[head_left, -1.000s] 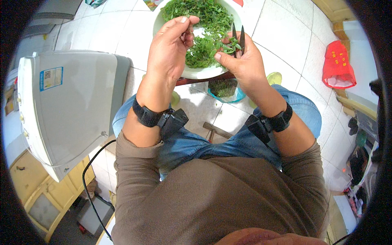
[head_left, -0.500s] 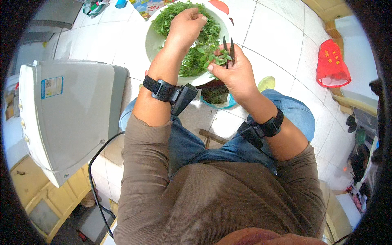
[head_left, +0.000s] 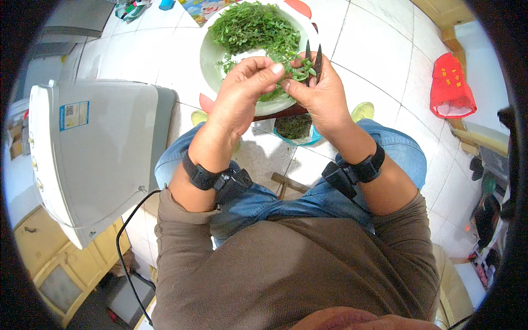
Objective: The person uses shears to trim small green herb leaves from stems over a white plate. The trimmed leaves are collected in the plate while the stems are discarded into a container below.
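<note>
Loosely heaped greens [head_left: 253, 27]: small-leaved, bright, tangled.

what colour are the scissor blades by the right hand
Dark, close to black; the scissor blades show in the head view, the only one.

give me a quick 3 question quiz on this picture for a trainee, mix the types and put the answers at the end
1. Which hand holds the dark scissors?
2. Fill the gap: the pale basin holds leafy ____.
3. True or false: the red bag lies inside that basin.

Key:
1. The right hand; the pointed blades stick up past its fingers.
2. Greens.
3. False; the red bag is well apart from the basin, over at the right side of the view.
</note>
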The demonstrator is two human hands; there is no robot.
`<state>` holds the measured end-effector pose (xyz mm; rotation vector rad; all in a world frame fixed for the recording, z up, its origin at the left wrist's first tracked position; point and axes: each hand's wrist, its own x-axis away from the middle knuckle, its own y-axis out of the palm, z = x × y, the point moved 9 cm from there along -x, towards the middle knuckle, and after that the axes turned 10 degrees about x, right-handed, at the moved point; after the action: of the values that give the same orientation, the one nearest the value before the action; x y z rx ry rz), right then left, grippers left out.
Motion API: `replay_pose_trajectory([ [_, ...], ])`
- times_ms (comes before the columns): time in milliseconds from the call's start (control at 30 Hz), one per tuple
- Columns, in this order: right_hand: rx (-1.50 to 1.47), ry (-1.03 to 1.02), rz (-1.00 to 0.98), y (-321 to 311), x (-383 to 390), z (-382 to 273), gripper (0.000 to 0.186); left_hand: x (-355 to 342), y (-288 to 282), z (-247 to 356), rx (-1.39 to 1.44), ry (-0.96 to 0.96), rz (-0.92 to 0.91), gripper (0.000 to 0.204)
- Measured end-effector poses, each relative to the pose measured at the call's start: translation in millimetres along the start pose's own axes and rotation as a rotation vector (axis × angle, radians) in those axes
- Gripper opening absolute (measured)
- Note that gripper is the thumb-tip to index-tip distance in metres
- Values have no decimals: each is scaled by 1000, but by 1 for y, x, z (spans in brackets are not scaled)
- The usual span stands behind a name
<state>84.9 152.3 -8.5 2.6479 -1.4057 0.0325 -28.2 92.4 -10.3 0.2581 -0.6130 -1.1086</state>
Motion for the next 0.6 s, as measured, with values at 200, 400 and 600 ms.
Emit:
replay_pose_trajectory([
  [200, 53, -55, -37, 15, -1, -2, 35, 2, -6, 8, -115, 108, 41, 15],
  [400, -115, 124, -102, 9, -2, 9, 28, 0, -12, 2, -7, 88, 27, 10],
  [600, -274, 156, -48, 7, -9, 11, 15, -2, -21, 5, 28, 75, 34, 8],
])
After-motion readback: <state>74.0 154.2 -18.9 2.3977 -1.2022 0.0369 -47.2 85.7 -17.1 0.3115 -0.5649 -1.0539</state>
